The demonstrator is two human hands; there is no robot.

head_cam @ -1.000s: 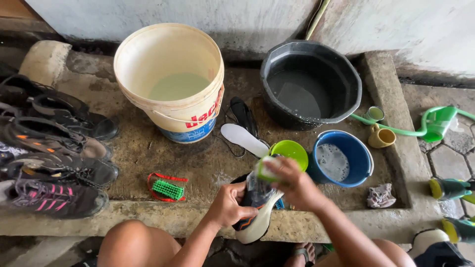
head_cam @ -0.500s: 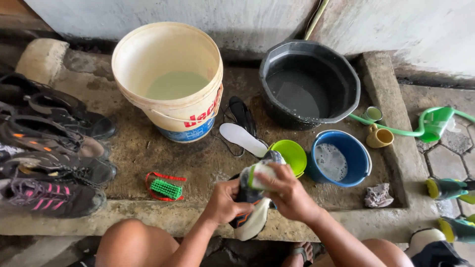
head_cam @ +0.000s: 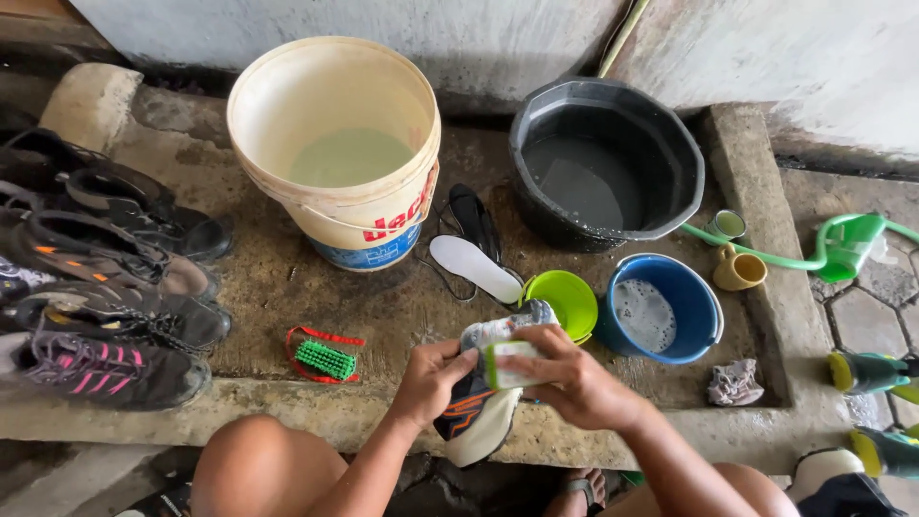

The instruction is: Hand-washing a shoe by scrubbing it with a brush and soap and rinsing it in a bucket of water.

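My left hand (head_cam: 433, 383) grips a grey and black sports shoe (head_cam: 479, 407) with orange marks and a pale sole, held over the front edge of the concrete ledge (head_cam: 316, 416). My right hand (head_cam: 565, 375) holds a green and white scrub brush (head_cam: 509, 364) pressed against the side of the shoe. A small green bowl (head_cam: 567, 299) and a blue bowl (head_cam: 661, 306) of soapy water sit just behind my hands.
A cream bucket (head_cam: 340, 144) with pale water and a black basin (head_cam: 605, 163) stand at the back. Two insoles (head_cam: 474, 244) lie between them. Several shoes (head_cam: 105, 287) line the left. A green brush (head_cam: 324, 360), a rag (head_cam: 735, 381), mugs (head_cam: 739, 268) and a green hose (head_cam: 823, 244) lie around.
My right hand has slid the brush down and toward me along the shoe, from near the green bowl to the shoe's side. My left hand keeps its hold.
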